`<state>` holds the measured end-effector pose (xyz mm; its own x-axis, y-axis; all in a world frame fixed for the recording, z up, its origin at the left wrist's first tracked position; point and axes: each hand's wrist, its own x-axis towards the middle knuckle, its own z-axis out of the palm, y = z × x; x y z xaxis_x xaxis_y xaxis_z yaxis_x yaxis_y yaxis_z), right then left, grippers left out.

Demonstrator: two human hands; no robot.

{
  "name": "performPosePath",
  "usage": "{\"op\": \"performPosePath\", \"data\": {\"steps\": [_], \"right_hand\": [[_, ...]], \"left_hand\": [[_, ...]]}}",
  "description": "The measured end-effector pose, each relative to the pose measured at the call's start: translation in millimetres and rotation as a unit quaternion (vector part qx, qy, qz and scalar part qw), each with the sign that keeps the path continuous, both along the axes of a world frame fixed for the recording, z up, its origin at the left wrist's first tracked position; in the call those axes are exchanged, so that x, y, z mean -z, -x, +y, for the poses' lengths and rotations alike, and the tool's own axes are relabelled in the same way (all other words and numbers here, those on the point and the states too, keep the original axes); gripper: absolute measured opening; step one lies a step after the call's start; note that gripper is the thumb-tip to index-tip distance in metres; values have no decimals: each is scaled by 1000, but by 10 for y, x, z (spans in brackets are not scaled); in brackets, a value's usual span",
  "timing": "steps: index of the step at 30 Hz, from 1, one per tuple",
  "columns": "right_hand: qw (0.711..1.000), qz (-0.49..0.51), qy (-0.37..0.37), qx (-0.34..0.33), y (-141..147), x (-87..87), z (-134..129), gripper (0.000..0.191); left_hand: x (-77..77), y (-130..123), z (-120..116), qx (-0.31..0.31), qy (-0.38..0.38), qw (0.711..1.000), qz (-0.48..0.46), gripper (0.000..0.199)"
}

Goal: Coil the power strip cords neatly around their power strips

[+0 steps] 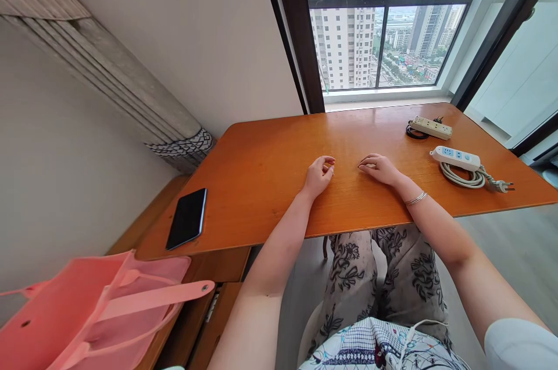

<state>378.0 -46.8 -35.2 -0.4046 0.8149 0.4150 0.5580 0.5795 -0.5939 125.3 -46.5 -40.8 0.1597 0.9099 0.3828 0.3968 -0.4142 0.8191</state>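
My left hand (320, 176) rests on the wooden table (261, 166), its fingers loosely curled and nothing visible in them. Opposite it, my right hand (381, 169) also lies on the table, with fingers loosely bent and stretched toward the left; it holds nothing. A gap of bare wood separates the two hands. To the right of my right hand lies a white power strip (457, 158) with its cord coiled beside it. Behind that sits a cream power strip (431, 127) with a black cord. A dark-screened tablet (187, 219) lies near the table's left end.
A pink tote bag (65, 300) stands open at the lower left, beside a wooden cabinet (222, 312). The table's front edge runs just above my patterned trousers (353, 277). A gathered curtain (131, 91) hangs at the left, and a window (383, 27) is behind the table.
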Motion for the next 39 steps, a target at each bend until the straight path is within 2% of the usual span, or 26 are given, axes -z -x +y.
{"op": "performPosePath", "data": {"steps": [5,15,26,39], "right_hand": [[1000,-13,-3,-8,12,1,-7,21],[1000,-12,2,-18,36,-10,-34,17],[999,-43,14,-12,42,-58,-69,17],[998,-59,16,-12,50,-75,-82,17]], "left_hand": [[18,8,11,6,2,1000,9,19],[22,7,-3,8,13,1000,21,13],[53,-25,21,60,6,997,40,15],[64,-2,2,57,5,998,41,14]]}}
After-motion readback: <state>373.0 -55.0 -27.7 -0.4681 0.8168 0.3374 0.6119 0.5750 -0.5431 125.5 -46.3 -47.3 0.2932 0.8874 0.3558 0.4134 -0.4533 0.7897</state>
